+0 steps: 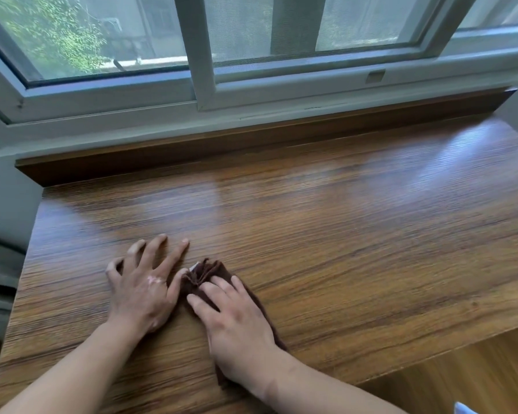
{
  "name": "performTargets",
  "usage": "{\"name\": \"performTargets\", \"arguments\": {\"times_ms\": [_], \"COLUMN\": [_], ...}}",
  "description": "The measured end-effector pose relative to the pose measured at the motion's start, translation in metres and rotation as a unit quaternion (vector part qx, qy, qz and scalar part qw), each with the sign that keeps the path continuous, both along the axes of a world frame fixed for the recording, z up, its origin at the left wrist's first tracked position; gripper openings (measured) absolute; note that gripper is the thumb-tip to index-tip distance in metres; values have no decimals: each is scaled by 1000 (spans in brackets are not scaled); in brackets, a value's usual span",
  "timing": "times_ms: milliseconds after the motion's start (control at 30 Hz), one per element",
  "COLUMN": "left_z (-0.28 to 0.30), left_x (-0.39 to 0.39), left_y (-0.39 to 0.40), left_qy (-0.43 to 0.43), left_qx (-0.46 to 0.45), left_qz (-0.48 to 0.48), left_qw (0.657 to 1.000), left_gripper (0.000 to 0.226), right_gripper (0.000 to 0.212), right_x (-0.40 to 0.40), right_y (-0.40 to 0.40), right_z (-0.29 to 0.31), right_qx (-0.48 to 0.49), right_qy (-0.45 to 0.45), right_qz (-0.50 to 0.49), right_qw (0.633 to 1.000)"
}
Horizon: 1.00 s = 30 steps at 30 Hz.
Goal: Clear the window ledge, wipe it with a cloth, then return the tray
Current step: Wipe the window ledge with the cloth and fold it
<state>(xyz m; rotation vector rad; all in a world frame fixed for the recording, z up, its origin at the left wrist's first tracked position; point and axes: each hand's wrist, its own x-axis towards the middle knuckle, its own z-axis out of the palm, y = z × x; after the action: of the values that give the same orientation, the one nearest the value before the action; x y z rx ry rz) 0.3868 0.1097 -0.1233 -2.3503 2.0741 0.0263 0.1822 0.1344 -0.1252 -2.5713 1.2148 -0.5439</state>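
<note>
Wiping step in hand, by the look of it: the wide brown wood-grain window ledge (311, 222) carries nothing but the hands and the dark brown bunched fabric cloth (202, 274), so clearing reads as done and the tray return as not yet begun; no tray is in view. Right hand (237, 321) lies palm down on top of the cloth, fingers mostly straight and pressing it flat to the wood, not curled round it. Left hand (142, 289) sits just beside it on the bare ledge, fingers spread and slightly arched with the tips touching the wood, holding nothing; its thumb side is touching or nearly touching the cloth's gathered end, can't tell which. Cloth sits under and just ahead of the right hand, between the two hands at its far end. Long axis runs diagonally, from near the right wrist up and toward the left hand's fingers; the puckered, bunched end points away from the person toward the grey-framed sliding window (204, 85), and the flatter tail trails back under the right palm. Next move likely needs steady downward pressure from the right palm and a sweep outward to the right across the unwiped stretch, left hand bracing or lifting clear.
</note>
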Motion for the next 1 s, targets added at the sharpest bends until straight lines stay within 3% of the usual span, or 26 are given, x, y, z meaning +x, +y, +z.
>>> {"name": "performTargets", "arguments": {"times_ms": [267, 500, 633, 800, 1000], "left_z": [-1, -1, 0, 0, 3], "left_x": [-2, -1, -2, 2, -5], "left_y": [1, 1, 1, 2, -1], "left_qy": [23, 33, 35, 31, 29], "left_qx": [0, 5, 12, 17, 18], "left_qz": [18, 16, 17, 21, 26], "left_qw": [1000, 999, 999, 999, 999], "left_gripper": [58, 57, 58, 61, 66], "right_gripper": [40, 42, 41, 36, 42], "right_x": [-90, -249, -267, -225, -119], "right_y": [-84, -136, -139, -120, -75], "right_z": [5, 8, 5, 4, 5], "right_qx": [-5, 13, 28, 15, 6], "right_qy": [52, 86, 42, 9, 19], "right_qz": [-140, -343, -414, -390, -222], "right_qw": [989, 935, 909, 921, 975]}}
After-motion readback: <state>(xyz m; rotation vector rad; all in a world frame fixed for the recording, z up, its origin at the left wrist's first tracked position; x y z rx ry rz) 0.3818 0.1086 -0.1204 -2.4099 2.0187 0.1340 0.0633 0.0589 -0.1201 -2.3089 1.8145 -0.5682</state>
